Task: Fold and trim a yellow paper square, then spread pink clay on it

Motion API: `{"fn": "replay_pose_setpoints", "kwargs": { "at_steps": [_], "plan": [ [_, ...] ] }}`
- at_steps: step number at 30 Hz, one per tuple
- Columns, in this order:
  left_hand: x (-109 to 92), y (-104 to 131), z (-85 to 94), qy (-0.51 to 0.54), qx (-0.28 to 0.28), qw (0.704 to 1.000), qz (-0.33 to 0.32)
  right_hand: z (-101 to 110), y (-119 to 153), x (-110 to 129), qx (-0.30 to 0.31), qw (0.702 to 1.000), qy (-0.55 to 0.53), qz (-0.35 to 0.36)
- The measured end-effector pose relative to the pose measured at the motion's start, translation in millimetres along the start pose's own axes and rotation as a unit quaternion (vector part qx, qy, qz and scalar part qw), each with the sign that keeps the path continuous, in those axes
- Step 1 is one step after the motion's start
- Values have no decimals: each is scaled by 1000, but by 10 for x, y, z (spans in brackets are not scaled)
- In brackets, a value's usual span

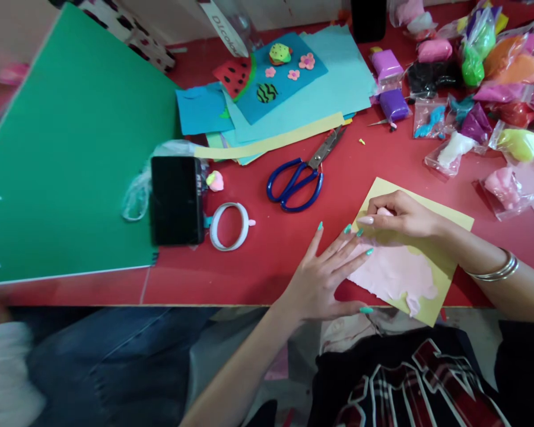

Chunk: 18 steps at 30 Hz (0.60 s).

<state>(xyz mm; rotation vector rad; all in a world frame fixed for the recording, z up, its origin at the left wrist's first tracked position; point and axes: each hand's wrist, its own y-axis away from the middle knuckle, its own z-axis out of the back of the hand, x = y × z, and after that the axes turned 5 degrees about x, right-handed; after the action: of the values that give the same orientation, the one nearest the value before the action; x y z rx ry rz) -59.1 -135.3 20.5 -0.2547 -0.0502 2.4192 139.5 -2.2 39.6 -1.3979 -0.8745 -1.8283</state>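
Note:
A sheet of yellow paper (445, 222) lies at an angle near the table's front edge. Pale pink modelling clay (394, 274) is spread in a thin, ragged-edged layer over its lower left part. My left hand (323, 279) rests flat with fingers spread, fingertips on the left side of the sheet and clay. Above the clay layer, my right hand (400, 216) is closed, its thumb and curled fingers pressed together over the paper. A bit of pink shows between those fingers, seemingly clay. Its lower edge is hidden by the hand.
Blue-handled scissors (300, 172) lie left of the paper, beyond my left hand. Further left are a white tape ring (229, 226), a black phone (177, 200) and a green board (84, 160). Bagged coloured clay (511, 71) fills the back right. Blue paper (338, 65) bears clay shapes nearby.

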Motion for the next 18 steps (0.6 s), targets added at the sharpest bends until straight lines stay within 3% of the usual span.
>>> {"fn": "replay_pose_setpoints", "kwargs": {
  "at_steps": [5, 12, 15, 18],
  "plan": [
    [-57, -88, -32, 9, 2, 1000, 20, 7, 9, 2, -2, 1000, -19, 17],
    [-265, -143, -117, 7, -26, 990, 139, -17, 94, -86, -5, 986, 129, 104],
    [-289, -137, -119, -7, -55, 983, 172, -60, 216, -172, -20, 958, 230, 170],
    [-289, -140, -116, -33, -86, 979, 183, -102, 348, -239, -18, 902, 371, 221]
  ]
}}
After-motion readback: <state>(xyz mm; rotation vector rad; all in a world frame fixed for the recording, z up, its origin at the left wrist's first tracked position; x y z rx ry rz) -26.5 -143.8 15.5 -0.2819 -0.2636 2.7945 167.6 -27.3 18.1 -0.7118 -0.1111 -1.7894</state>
